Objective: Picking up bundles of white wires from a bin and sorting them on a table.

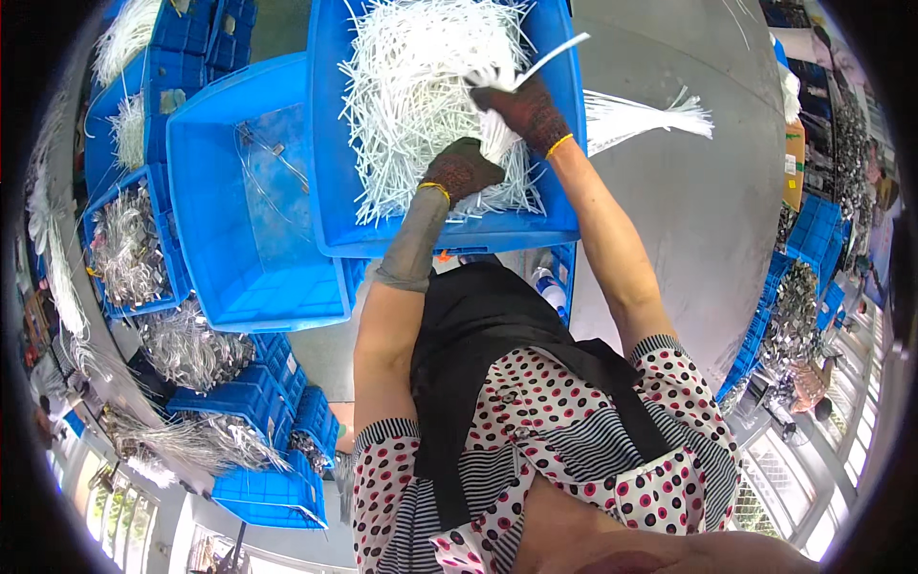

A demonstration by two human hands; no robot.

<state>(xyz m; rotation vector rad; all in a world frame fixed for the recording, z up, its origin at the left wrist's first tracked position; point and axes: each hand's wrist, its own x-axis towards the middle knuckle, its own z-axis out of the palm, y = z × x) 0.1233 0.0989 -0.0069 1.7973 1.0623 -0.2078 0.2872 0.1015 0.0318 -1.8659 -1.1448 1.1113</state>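
A blue plastic crate (445,234) in front of me is heaped with thin white strips (411,105), tangled and loose. Over the heap, my right hand (526,113), in a dark knitted glove with a yellow cuff, is closed on some white strips. One of these pokes out to the upper right. Lower and to its left, my left hand (464,170), gloved alike and with a grey sleeve on the forearm, closes around a small bunch of strips (497,139) between the two hands. Its fingertips are partly hidden.
Left of the heaped crate stands another blue crate (263,316) with a few thin wires inside. A bundle of white strips (650,120) lies on the grey surface (669,220) at the right. Blue bins with metal parts (129,244) line the left; more stand at the right.
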